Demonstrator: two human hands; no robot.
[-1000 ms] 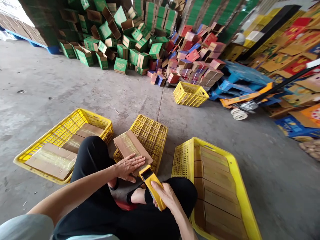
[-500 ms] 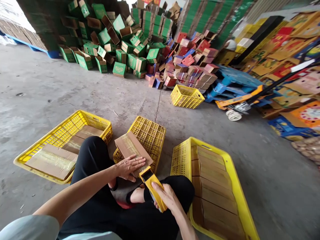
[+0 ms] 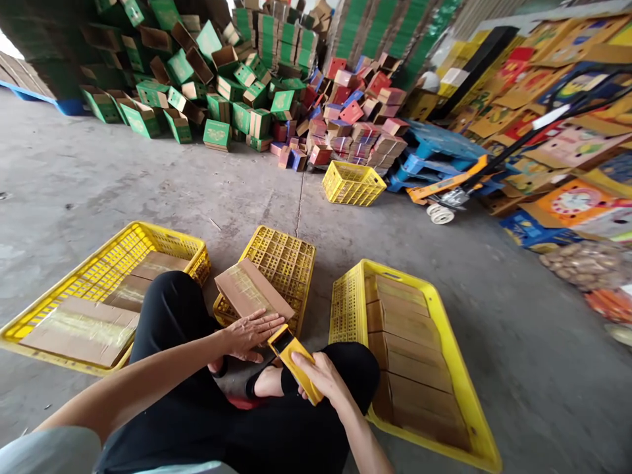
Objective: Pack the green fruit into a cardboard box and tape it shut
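Left hand (image 3: 248, 334) lies flat across the near end of the box (image 3: 251, 288), fingers extended and close together. Right hand (image 3: 320, 374): fingers wrapped around the tape dispenser (image 3: 291, 357), at the box's near edge. Box rests on the middle crate (image 3: 288, 263).

The one camera sits on the person's head. It looks down and forward, over the left hand (image 3: 249, 334) and right hand (image 3: 320, 376) close by, across the floor (image 3: 237, 187) toward its far edge.
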